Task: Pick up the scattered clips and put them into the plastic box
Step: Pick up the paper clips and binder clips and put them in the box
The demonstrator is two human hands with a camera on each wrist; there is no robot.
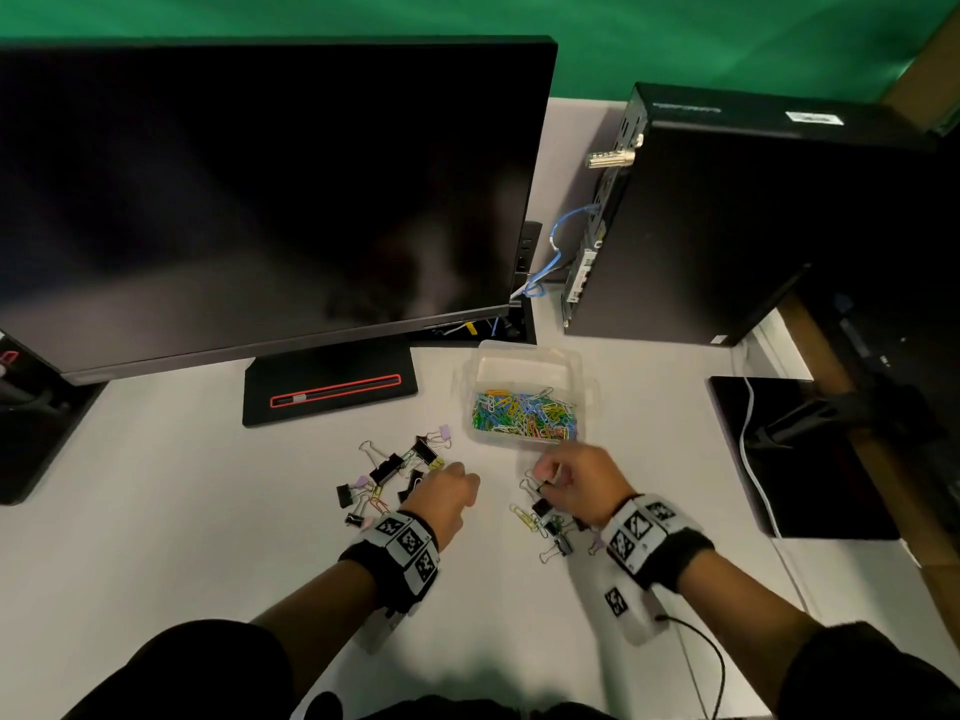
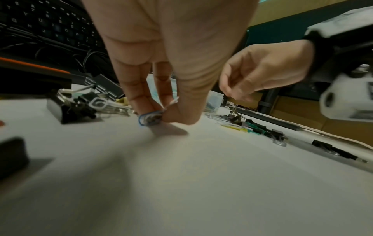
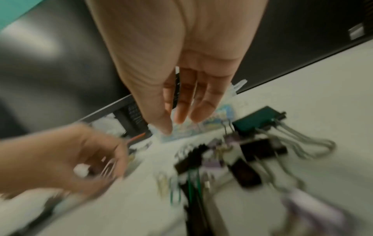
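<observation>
Pinching a blue clip [image 2: 148,119] against the tabletop [image 1: 208,511], the left hand [image 1: 445,493] gathers its pile; the right hand [image 1: 576,478] holds a thin white clip near the plastic box [image 1: 524,356], likely for dropping in.

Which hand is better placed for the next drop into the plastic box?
Probably right: the right hand sits just short of the plastic box; the left hand is farther off, pinching a blue clip.
</observation>
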